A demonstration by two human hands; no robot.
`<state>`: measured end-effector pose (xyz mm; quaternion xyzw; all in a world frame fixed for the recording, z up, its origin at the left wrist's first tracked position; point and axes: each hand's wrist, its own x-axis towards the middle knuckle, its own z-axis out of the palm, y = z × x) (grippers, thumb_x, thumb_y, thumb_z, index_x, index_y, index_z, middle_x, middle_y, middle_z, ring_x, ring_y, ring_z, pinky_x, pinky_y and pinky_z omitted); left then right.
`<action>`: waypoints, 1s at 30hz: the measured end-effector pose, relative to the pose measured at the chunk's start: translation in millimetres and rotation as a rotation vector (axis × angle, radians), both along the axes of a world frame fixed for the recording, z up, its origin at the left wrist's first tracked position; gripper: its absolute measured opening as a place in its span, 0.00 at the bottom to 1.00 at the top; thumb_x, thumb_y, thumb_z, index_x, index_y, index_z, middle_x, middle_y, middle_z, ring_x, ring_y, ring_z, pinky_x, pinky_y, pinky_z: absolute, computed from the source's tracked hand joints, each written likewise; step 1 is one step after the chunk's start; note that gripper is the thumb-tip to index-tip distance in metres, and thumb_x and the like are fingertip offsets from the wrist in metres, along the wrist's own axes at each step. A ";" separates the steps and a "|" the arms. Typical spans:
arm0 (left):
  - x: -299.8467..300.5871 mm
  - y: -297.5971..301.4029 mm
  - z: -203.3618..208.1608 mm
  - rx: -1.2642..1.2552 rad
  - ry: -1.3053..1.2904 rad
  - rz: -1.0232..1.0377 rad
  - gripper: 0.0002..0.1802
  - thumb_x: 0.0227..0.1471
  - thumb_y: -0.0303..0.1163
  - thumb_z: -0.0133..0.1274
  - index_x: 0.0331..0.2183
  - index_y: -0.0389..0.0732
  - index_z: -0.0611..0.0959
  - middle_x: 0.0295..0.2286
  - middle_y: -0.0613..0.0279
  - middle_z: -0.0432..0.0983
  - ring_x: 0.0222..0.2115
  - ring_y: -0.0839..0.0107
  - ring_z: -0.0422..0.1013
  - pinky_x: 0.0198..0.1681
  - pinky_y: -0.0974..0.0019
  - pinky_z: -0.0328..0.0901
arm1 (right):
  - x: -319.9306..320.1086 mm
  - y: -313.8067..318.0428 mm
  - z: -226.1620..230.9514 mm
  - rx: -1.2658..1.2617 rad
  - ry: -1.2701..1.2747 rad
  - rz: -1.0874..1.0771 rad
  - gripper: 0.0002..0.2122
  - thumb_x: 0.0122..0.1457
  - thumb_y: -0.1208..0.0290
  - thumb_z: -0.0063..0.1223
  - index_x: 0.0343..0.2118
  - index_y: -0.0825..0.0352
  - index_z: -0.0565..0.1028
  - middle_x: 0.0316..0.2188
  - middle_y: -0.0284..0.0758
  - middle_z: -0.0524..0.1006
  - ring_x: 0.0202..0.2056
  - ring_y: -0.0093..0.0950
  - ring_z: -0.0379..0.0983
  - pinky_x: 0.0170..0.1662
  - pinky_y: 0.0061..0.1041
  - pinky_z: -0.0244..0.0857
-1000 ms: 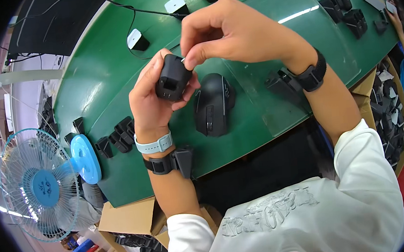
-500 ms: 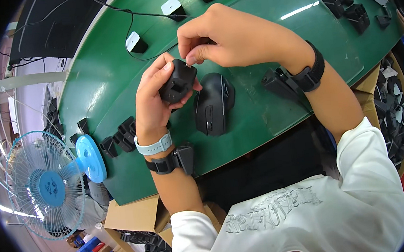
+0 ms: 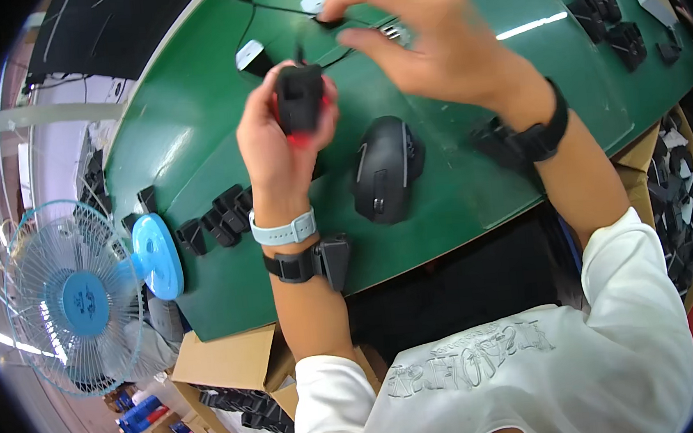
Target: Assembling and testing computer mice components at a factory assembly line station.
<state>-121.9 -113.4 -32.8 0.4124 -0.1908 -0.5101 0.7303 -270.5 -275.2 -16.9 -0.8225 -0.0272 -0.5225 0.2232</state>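
My left hand (image 3: 273, 128) is closed around a small black plastic device (image 3: 301, 97) with a rectangular recess in its face. Red light glows at the device's lower edge, against my fingers. A thin black cable (image 3: 300, 51) meets its top end; the joint itself is blurred. Above and to the right, my right hand (image 3: 422, 41) is smeared by motion, its thumb and forefinger apart and nothing seen between them. Just behind its fingertips stands a white-topped black block (image 3: 314, 3). On the table below the right hand lies a black computer mouse (image 3: 388, 170).
More white-topped blocks, one (image 3: 252, 56) near the device, stand on the green table (image 3: 183, 140). Black parts (image 3: 227, 214) line the left; others (image 3: 606, 25) sit far right. A blue fan (image 3: 86, 301) stands left. Cartons (image 3: 223, 361) of black parts flank the table.
My right hand has pulled away from the device, up and right, and its fingers have spread. My left hand has turned the device upright, and a red glow now shows on it.
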 end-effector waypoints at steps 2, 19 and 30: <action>14.7 5.0 -3.9 -0.259 0.228 -0.055 0.22 0.66 0.39 0.37 0.50 0.33 0.73 0.41 0.40 0.74 0.31 0.56 0.71 0.25 0.65 0.62 | -17.2 0.8 14.2 0.046 0.189 0.348 0.14 0.42 0.84 0.55 0.35 0.66 0.77 0.33 0.36 0.78 0.39 0.38 0.74 0.43 0.32 0.68; -6.7 3.3 6.2 -0.192 -0.316 0.216 0.33 0.54 0.24 0.61 0.59 0.31 0.68 0.46 0.53 0.76 0.47 0.62 0.75 0.52 0.58 0.70 | 3.7 1.0 -13.1 0.871 0.141 0.595 0.33 0.57 0.70 0.68 0.63 0.67 0.62 0.52 0.38 0.72 0.52 0.28 0.72 0.50 0.28 0.74; -4.3 7.2 -0.1 -0.154 -0.406 0.158 0.43 0.43 0.25 0.72 0.58 0.33 0.68 0.52 0.52 0.72 0.53 0.59 0.70 0.59 0.57 0.65 | -0.3 14.1 -10.7 0.551 0.170 0.372 0.37 0.46 0.73 0.75 0.60 0.61 0.67 0.50 0.37 0.74 0.50 0.34 0.74 0.52 0.34 0.71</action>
